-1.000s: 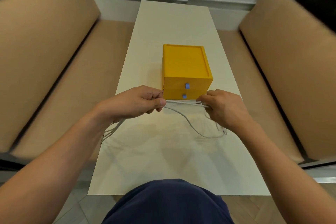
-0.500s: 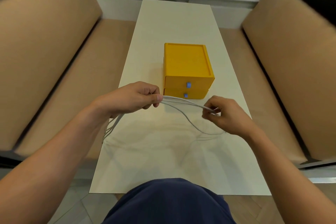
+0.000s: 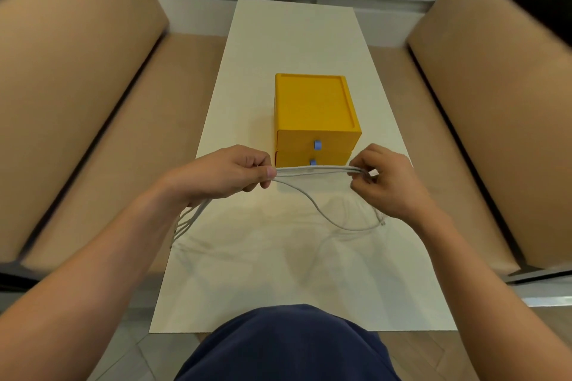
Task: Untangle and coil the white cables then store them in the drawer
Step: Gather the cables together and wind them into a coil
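Observation:
White cables [image 3: 312,171] run as a taut bundle between both hands, just above the white table [image 3: 278,272]. My left hand [image 3: 226,175] pinches the bundle at its left end; several strands trail from under that hand off the table's left edge. My right hand [image 3: 387,182] grips the bundle's right end. One loose strand sags in a loop down to the table and ends near my right wrist. Behind the cables stands a yellow drawer box [image 3: 314,114] with two shut drawers, each with a blue knob.
Tan padded benches [image 3: 93,102] flank the narrow table on both sides. A white wall panel closes the far end. My dark blue clothing fills the bottom centre, at the table's near edge.
My right hand has risen and moved away to the right, drawing the cable bundle straight and level between both hands. The left hand has stayed about where it was.

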Demonstrator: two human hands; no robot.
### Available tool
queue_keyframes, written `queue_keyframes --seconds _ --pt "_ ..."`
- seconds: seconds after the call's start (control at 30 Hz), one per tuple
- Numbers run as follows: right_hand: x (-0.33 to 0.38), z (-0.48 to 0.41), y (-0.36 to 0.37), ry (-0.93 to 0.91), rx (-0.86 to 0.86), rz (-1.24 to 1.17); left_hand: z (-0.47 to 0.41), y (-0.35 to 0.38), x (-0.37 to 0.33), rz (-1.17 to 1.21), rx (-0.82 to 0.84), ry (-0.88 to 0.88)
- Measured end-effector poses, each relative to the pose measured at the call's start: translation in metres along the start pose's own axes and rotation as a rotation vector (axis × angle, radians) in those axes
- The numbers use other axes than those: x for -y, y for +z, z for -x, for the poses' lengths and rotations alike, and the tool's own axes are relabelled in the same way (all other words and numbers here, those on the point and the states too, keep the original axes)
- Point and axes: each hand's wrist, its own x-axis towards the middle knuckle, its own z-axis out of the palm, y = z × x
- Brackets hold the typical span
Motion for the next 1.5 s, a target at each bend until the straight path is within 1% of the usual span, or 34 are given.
queue_keyframes --seconds 0.03,0.07,0.13,0.17,0.27,0.3,0.33,0.4,0.43,0.5,0.57,0.67,0.77,0.83,0.87,0.93,0.97,1.13,1.23,1.3,1.37,1.4,1.47,1.5 --pt "0.002 -0.002 -0.001 -0.011 -0.027 0.015 0.000 0.001 0.000 -0.004 0.010 -0.006" --pt "0.004 -0.004 -0.003 0.006 -0.019 -0.014 0.000 0.001 0.001 -0.007 0.017 -0.013" --pt "0.006 -0.007 -0.008 0.060 0.049 -0.102 0.002 -0.001 0.004 -0.005 0.021 -0.027" --pt "0.006 -0.008 -0.008 0.049 0.068 -0.091 0.003 -0.001 0.005 -0.003 0.024 -0.033" --pt "0.008 -0.012 -0.002 -0.087 0.005 0.146 0.005 0.000 0.005 0.007 0.065 -0.038" --pt "0.009 -0.013 -0.001 -0.105 0.005 0.186 0.005 0.000 0.004 0.011 0.079 -0.036" --pt "0.010 -0.014 0.000 -0.093 0.016 0.180 0.006 0.000 0.004 0.016 0.084 -0.035" --pt "0.014 -0.016 0.001 -0.015 0.011 0.078 0.007 0.000 0.004 0.026 0.082 -0.036" --pt "0.015 -0.016 0.003 0.024 -0.014 0.031 0.008 0.000 0.004 0.027 0.085 -0.036" --pt "0.019 -0.017 0.008 0.057 -0.102 0.029 0.008 0.003 0.001 0.016 0.107 -0.027" --pt "0.024 -0.020 0.013 0.064 -0.191 0.102 0.006 0.004 -0.001 -0.007 0.118 -0.026" --pt "0.028 -0.025 0.011 0.028 -0.307 0.314 0.008 0.001 0.000 0.011 0.123 -0.037" --pt "0.020 -0.027 0.009 0.020 -0.324 0.595 0.011 -0.001 -0.002 0.049 0.132 -0.024" --pt "0.017 -0.028 0.005 0.080 -0.297 0.674 0.013 -0.001 -0.003 0.056 0.126 -0.009" --pt "0.016 -0.029 0.002 0.153 -0.275 0.677 0.013 -0.002 -0.003 0.060 0.124 -0.006" --pt "0.011 -0.030 -0.003 0.340 -0.221 0.647 0.014 -0.002 -0.001 0.061 0.125 -0.013" --pt "0.008 -0.029 -0.005 0.393 -0.207 0.636 0.013 -0.001 0.000 0.055 0.124 -0.017" --pt "-0.009 -0.030 -0.004 0.423 -0.226 0.520 0.012 0.001 -0.002 0.067 0.122 -0.008" --pt "-0.013 -0.029 -0.002 0.451 -0.311 0.336 0.013 -0.001 -0.003 0.095 0.131 -0.007" --pt "-0.013 -0.028 0.000 0.458 -0.375 0.266 0.014 -0.001 -0.003 0.092 0.139 -0.001" --pt "-0.015 -0.031 0.000 0.505 -0.360 0.213 0.015 0.001 -0.003 0.066 0.136 -0.002" --pt "-0.019 -0.032 -0.002 0.538 -0.327 0.092 0.016 0.000 -0.002 0.060 0.132 -0.006" --pt "-0.023 -0.032 -0.009 0.575 -0.298 -0.245 0.017 -0.001 0.001 0.070 0.123 -0.018" --pt "-0.023 -0.030 -0.010 0.560 -0.318 -0.287 0.018 -0.002 0.003 0.070 0.121 -0.024"
